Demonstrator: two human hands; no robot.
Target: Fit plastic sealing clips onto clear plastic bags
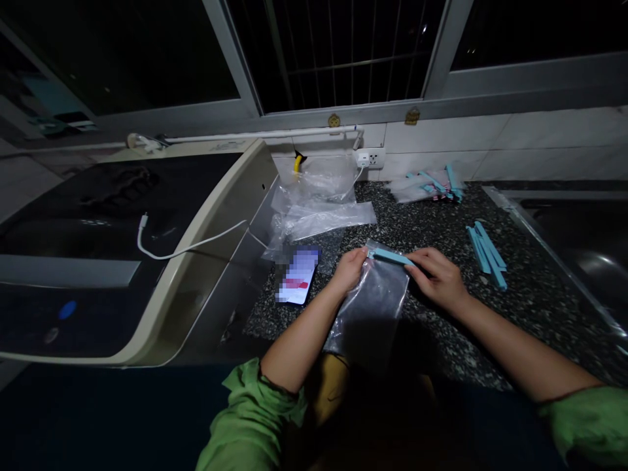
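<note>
A light-blue bag sealing clip (392, 256) lies across the top of a clear plastic bag (375, 307). My left hand (350, 269) pinches the clip's left end together with the bag's edge. At the clip's other end, the fingers of my right hand (439, 278) are closed on it. The bag hangs down from the clip toward the counter's front edge. Several more light-blue clips (487, 254) lie in a loose pile to the right of my right hand.
A lit phone (298, 275) lies left of my left hand. Crumpled clear bags (324, 219) are behind it. By the wall sits a bag of blue and pink clips (434, 183). A washing machine (206, 216) stands left, with a white cable (191, 248); a sink (589, 255) is right.
</note>
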